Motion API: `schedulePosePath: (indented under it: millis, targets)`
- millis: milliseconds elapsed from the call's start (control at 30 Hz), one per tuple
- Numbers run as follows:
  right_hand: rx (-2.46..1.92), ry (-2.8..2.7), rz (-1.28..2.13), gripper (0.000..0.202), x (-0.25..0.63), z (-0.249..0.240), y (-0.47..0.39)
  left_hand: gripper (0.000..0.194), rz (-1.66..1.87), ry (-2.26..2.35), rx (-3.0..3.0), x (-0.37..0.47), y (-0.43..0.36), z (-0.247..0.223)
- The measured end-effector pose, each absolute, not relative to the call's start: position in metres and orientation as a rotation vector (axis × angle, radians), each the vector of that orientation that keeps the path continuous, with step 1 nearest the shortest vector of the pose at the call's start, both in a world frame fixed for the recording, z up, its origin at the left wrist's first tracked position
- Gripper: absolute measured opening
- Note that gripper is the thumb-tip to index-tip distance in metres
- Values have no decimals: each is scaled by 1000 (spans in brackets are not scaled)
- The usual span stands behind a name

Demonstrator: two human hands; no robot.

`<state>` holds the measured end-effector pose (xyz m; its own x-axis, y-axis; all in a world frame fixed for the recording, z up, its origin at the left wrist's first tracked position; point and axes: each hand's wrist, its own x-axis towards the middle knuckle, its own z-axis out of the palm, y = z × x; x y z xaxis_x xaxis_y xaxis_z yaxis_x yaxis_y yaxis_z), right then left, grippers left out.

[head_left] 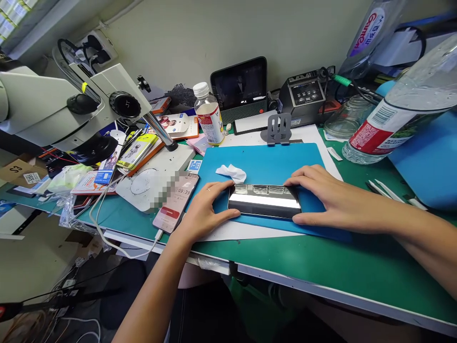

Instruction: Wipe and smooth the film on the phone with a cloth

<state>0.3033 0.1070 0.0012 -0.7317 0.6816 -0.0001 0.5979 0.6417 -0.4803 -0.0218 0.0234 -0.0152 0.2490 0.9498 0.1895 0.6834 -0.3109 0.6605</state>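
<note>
On the near half of the blue mat [250, 157], a glossy dark device [264, 200] is held at its ends by the left hand [205, 209] and right hand [323, 200], each grip parted just enough to span it, though uneven pressure could make it skid.

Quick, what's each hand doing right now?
Left hand: holding the left end of the glossy dark device.
Right hand: holding its right end, thumb at the near edge.
</note>
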Motion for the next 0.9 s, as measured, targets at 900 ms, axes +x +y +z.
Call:
schedulePosePath:
  millis: [900]
  targets:
    - [-1039,-2537,799,85,307,-6,115,31,1047,1615,2364,-20,26,-1]
